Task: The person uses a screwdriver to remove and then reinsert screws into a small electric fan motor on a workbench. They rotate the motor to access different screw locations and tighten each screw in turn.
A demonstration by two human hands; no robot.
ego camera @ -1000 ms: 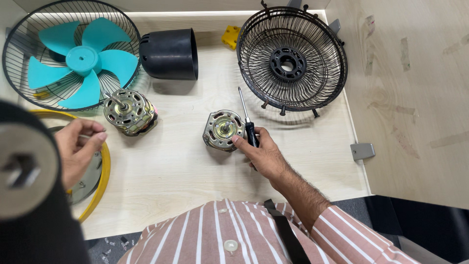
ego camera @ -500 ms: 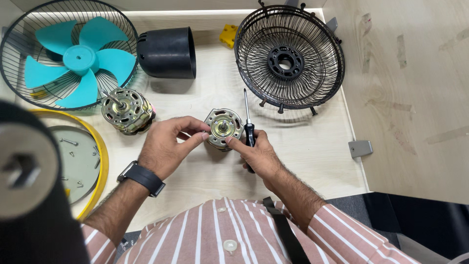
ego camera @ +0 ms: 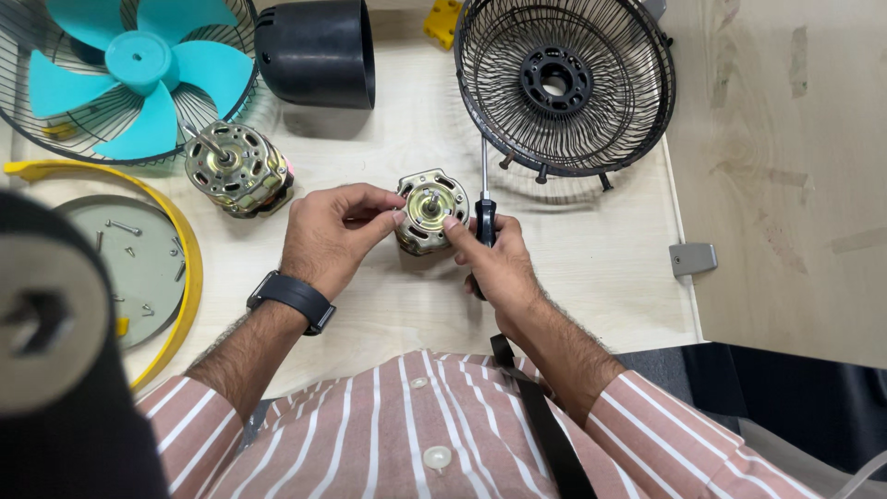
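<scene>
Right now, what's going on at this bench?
A person in a striped shirt is handling a small round metal fan motor on the pale wooden table. The left hand pinches its left edge with the fingertips; the right hand touches its right edge while gripping a black-handled screwdriver, shaft pointing away. A second metal motor sits to the left, near the turquoise fan blade in its wire guard. A black wire guard and a black cylindrical housing lie beyond.
</scene>
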